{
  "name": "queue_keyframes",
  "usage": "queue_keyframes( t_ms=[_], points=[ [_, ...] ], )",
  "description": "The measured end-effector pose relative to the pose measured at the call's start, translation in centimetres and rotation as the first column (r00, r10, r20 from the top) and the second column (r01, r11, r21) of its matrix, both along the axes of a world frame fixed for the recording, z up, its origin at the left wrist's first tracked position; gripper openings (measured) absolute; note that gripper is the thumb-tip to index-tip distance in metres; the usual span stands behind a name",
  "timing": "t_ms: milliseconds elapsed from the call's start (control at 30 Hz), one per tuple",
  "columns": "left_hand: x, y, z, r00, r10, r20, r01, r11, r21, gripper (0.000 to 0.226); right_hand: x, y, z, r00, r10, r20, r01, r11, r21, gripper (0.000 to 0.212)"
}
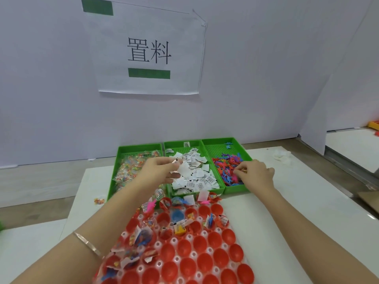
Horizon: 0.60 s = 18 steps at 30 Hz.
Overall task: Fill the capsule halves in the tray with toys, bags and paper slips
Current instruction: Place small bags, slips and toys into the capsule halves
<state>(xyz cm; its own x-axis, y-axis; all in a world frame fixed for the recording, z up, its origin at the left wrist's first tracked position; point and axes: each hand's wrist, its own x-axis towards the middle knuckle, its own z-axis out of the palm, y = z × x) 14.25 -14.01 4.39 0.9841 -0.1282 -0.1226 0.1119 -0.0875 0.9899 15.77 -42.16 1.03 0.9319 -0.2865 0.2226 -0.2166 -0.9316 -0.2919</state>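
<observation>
Head view: left hand [162, 170] pinches paper slips [196, 177] at twelve o'clock; right hand [256, 173] pinches toys [227, 167] at one o'clock. Clinging extras could double-fill capsule halves [205, 242].

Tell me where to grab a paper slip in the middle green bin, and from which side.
Probably from straight above, since the bin walls block the sides. Pinch a raised corner of a top slip: they lie flat and overlapping in a loose heap, so a free edge is likeliest to lift alone.
</observation>
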Motion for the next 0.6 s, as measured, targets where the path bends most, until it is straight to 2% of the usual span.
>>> queue_keyframes(
  t_ms=[67, 100, 167, 233, 367, 467, 600],
  points=[
    [-0.2, 1.2, 0.0, 0.999, 0.038, -0.010, -0.039, 0.998, -0.053, 0.009, -0.1, -0.2, -0.1, 0.994, -0.009, 0.106, 0.002, 0.998, 0.067, 0.013],
    [-0.3, 1.6, -0.1, 0.998, 0.065, -0.002, -0.065, 0.997, -0.050, 0.008, -0.2, -0.2, 0.0, 0.986, -0.007, 0.166, -0.021, 0.986, 0.167, 0.013],
    [-0.2, 1.9, -0.2, 0.993, 0.115, 0.021, -0.114, 0.993, -0.027, 0.007, -0.4, 0.1, 0.2, 0.965, -0.026, 0.261, -0.089, 0.903, 0.420, 0.012],
    [0.0, 1.9, -0.4, 0.991, 0.129, 0.024, -0.129, 0.992, -0.002, 0.012, -0.6, 0.8, 0.6, 0.952, -0.059, 0.300, -0.116, 0.839, 0.531, 0.012],
    [0.8, 1.1, -0.6, 0.995, 0.100, -0.009, -0.100, 0.994, 0.042, 0.017, -0.8, 2.1, 1.3, 0.939, -0.048, 0.342, -0.161, 0.815, 0.556, 0.010],
    [1.1, 0.5, -0.7, 0.997, 0.070, 0.008, -0.071, 0.989, 0.130, 0.023, -0.8, 3.0, 1.5, 0.931, -0.052, 0.360, -0.181, 0.792, 0.583, 0.003],
    [1.0, -0.6, -0.8, 0.995, 0.055, 0.087, -0.073, 0.974, 0.216, 0.018, -1.1, 4.5, 1.7, 0.940, 0.020, 0.339, -0.230, 0.774, 0.590, 0.023]
  ],
)
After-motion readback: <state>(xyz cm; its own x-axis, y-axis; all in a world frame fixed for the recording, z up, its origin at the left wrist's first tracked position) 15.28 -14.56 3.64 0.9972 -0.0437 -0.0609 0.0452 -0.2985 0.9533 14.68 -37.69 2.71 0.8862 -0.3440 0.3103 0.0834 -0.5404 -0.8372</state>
